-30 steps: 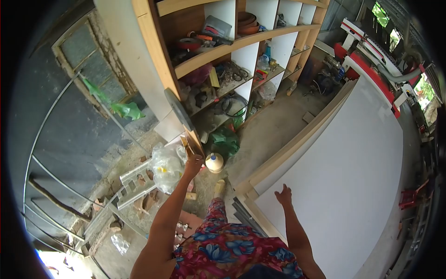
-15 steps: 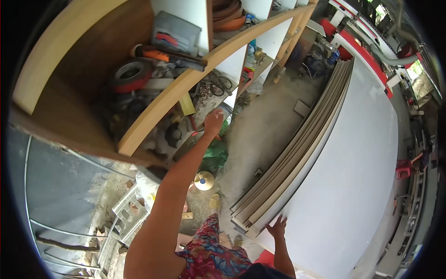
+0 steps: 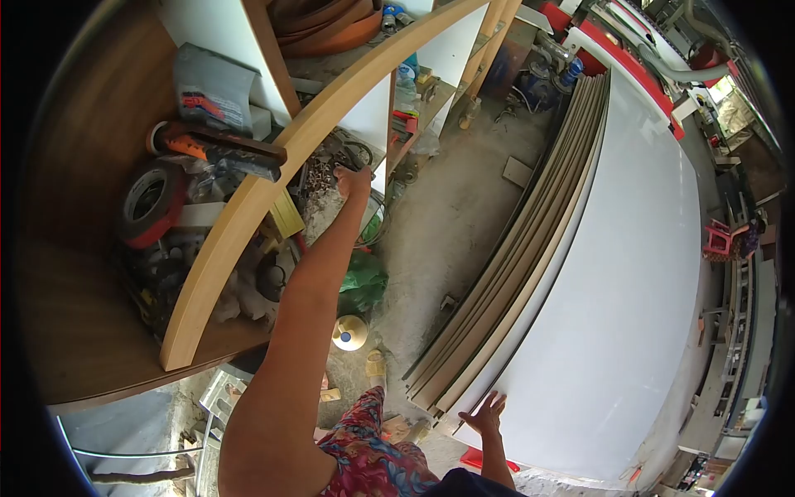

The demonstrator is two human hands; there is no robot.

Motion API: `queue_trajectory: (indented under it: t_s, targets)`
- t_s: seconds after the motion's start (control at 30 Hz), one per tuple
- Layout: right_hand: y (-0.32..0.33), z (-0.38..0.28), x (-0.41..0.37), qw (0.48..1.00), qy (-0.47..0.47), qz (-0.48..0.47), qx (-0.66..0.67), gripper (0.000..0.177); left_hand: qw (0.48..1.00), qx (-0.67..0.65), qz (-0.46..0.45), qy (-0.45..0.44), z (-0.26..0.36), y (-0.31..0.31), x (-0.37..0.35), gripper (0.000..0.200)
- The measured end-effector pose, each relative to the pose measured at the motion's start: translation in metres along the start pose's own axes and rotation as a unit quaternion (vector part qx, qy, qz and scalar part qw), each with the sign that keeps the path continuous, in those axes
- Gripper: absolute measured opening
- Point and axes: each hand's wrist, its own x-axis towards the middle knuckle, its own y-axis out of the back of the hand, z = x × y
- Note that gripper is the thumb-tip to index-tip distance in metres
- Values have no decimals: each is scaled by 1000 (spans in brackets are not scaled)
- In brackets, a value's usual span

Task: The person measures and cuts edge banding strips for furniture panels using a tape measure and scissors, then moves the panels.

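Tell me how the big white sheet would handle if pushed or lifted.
The white sheet looks smooth and faintly shiny, so it may be slippery. Its broad, unwrinkled face suggests a fairly stiff panel. Being so large, it is probably heavy to lift.

White board (image 3: 617, 273), green bag (image 3: 362, 282), floral red-and-blue trousers (image 3: 373, 443), red stool (image 3: 717, 238)

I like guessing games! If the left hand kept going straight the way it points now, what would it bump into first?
Probably the jumble of small bits on the shelf. The left hand looks right beside it, but I can't tell whether they already touch.
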Motion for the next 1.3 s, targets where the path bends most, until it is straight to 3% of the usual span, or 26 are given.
queue_trajectory:
  t_s: [0.03,0.07,0.27,0.37,0.47,0.57,0.63,0.67,0.7,0.73,0.8,0.83,0.9,0.93,1.0,1.03,1.1,1.2,1.23,1.3]
  targets:
    - [0,-1,0,1000,-1,-3,-1,125,999,26,-2,31,7,5,-5,77]
    - [-1,-1,0,1000,1,1,0,125,993,105,59,-2,8,0,-3,79]
    - [-2,-1,0,1000,2,5,7,126,990,-86,111,-33,29,25,-17,79]
    - [-4,1,0,1000,7,8,7,126,974,-131,153,-105,25,25,-15,72]
    - [-10,6,2,1000,13,16,11,127,944,-171,208,-191,34,47,-71,65]
    - [-6,2,4,999,32,23,10,125,950,-230,50,-203,30,82,-139,57]
    - [-17,12,9,998,37,48,-2,123,922,-244,79,-289,-14,58,-146,49]
    - [-9,10,1,997,60,37,6,120,915,-135,79,-372,-55,44,-145,47]
    - [3,8,-3,997,75,30,20,118,918,-366,-91,-123,-55,57,-195,47]
    - [5,11,-4,996,77,24,27,116,914,-378,-110,-100,-85,50,-220,44]
    - [19,13,-16,985,44,41,161,103,929,-301,-157,-149,-117,56,-285,38]
    - [3,25,-2,970,94,71,215,88,923,-268,-205,-185,-129,64,-323,34]
    - [15,20,-23,875,107,130,454,63,902,-212,-297,-233,-156,60,-383,27]
    - [-1,33,-23,881,114,191,418,55,897,-193,-319,-239,-167,56,-396,25]
    - [24,18,-47,774,177,204,572,46,883,-105,-379,-254,-195,47,-430,22]
    - [39,19,-79,679,167,144,700,42,851,-93,-425,-294,-207,38,-456,23]
    - [45,36,-121,574,190,129,786,41,781,-77,-502,-365,-230,29,-512,23]
    - [17,89,-131,498,229,257,796,45,666,-118,-603,-423,-241,28,-613,24]
    - [17,120,-142,492,214,278,797,44,618,-54,-614,-488,-238,31,-643,25]
    - [17,187,-179,490,199,321,785,39,534,-19,-655,-535,-238,26,-710,28]
